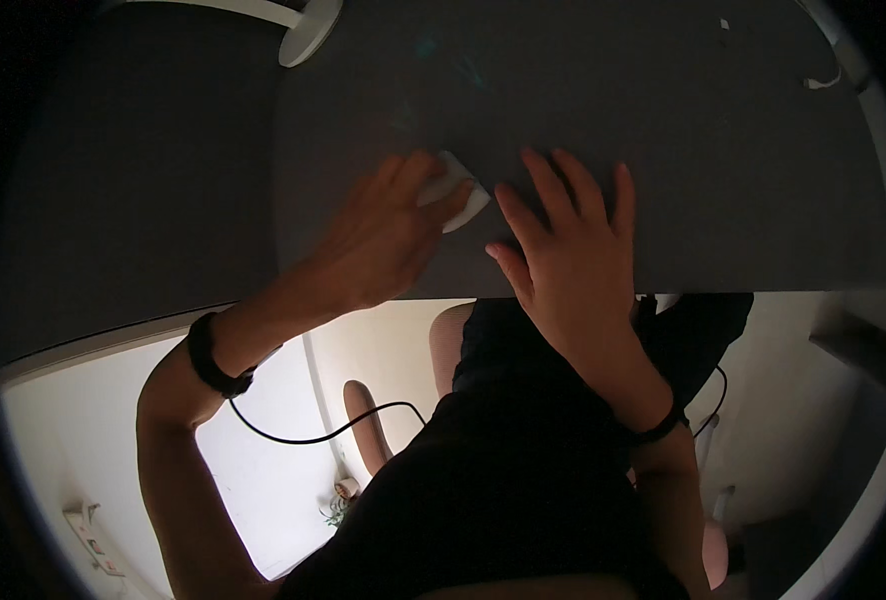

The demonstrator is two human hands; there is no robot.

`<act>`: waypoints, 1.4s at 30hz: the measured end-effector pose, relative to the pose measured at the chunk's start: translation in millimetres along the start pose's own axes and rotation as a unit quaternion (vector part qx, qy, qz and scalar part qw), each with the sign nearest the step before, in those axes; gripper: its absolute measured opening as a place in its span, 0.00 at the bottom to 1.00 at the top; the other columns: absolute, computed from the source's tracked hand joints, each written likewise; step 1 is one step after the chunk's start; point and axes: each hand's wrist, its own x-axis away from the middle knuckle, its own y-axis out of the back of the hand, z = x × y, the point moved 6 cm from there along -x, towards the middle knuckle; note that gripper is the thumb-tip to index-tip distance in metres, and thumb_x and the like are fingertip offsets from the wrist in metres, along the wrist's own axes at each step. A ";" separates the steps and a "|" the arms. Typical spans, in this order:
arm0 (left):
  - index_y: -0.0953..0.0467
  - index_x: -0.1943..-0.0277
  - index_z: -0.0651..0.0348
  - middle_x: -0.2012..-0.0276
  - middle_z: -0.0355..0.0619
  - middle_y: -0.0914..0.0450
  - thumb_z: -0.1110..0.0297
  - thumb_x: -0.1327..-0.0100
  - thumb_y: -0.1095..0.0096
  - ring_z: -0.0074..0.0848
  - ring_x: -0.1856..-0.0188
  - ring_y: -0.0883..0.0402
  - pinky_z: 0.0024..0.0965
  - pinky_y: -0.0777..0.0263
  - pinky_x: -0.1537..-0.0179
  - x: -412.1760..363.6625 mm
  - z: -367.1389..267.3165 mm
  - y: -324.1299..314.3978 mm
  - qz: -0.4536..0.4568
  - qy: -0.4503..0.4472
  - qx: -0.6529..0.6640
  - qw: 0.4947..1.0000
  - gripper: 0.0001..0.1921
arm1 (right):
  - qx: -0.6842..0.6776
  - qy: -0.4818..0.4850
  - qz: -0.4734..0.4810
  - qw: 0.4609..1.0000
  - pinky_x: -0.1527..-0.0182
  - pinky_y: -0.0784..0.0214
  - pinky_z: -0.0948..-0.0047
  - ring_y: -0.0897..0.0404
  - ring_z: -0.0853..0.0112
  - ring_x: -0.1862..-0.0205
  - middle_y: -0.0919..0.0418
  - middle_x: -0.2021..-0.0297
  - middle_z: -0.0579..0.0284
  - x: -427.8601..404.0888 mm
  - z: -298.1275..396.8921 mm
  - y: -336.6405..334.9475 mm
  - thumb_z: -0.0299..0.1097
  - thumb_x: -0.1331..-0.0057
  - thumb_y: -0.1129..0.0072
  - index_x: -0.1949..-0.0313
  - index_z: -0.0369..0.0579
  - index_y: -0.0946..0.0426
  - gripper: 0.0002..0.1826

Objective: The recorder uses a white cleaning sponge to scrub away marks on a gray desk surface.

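Observation:
My left hand point(394, 225) grips a white folded pad or cloth point(464, 210) against the dark grey desktop point(383, 97). Its fingers curl over the pad, whose exact kind I cannot tell. To the right of the pad, my right hand point(574, 232) rests palm down near the desk's front edge, fingers spread, holding nothing. Each wrist wears a black band, and a black cable runs from the left one.
A white lamp-like base point(311, 34) stands at the upper left of the desk. A white cable end point(820, 81) and a small white scrap point(724, 24) lie at the upper right. Below the desk edge are my lap and a chair's armrest point(366, 424).

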 end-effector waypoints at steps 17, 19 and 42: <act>0.22 0.49 0.63 0.51 0.58 0.28 0.79 0.44 0.45 0.48 0.47 0.30 0.47 0.34 0.46 -31.2 49.4 -1.3 -0.126 0.004 -0.029 0.992 0.18 | 0.009 0.002 -0.032 0.999 0.32 0.58 0.36 0.36 0.59 0.36 0.30 0.42 0.53 13.1 6.3 1.5 0.44 0.43 0.34 0.52 0.48 0.21 0.22; 0.22 0.49 0.62 0.51 0.59 0.28 0.79 0.44 0.45 0.49 0.47 0.30 0.47 0.34 0.46 -30.7 45.3 1.7 -0.113 0.005 -0.009 0.994 0.18 | -0.011 0.010 -0.036 0.999 0.32 0.57 0.36 0.36 0.60 0.36 0.30 0.42 0.53 12.1 0.3 3.7 0.44 0.43 0.34 0.52 0.49 0.21 0.21; 0.38 0.31 0.59 0.36 0.56 0.39 0.69 0.28 0.49 0.43 0.32 0.38 0.39 0.40 0.33 -6.2 146.9 -20.1 -0.033 0.141 0.185 0.972 0.24 | 0.028 -0.014 0.015 0.999 0.32 0.56 0.36 0.38 0.60 0.34 0.33 0.40 0.55 -16.3 9.1 -3.0 0.46 0.42 0.34 0.47 0.51 0.23 0.25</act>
